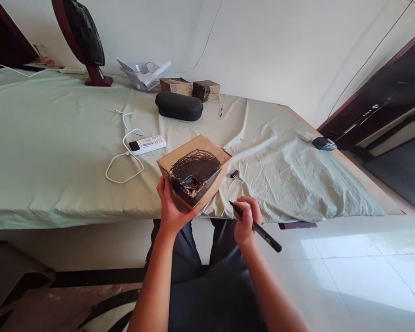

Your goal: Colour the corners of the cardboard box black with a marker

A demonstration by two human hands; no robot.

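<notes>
A brown cardboard box (166, 162) is tilted at the table's front edge, its top and near side largely covered in dark scribble. A torn hole shows near its front corner. My left hand (174, 210) grips the box at the near left corner, thumb along the front. To the right of the box and apart from it, my right hand (247, 221) holds a black marker (267, 239), its uncapped tip pointing up and left toward the box. The black marker cap (234, 174) lies on the cloth just right of the box.
A pale green cloth (72, 152) covers the table. Left of the box lie a white power bank (148, 144) and its looped cable (107, 171). Behind are a black case (179, 107), two smaller boxes (212, 88), a plastic basket (143, 76) and a fan (86, 37).
</notes>
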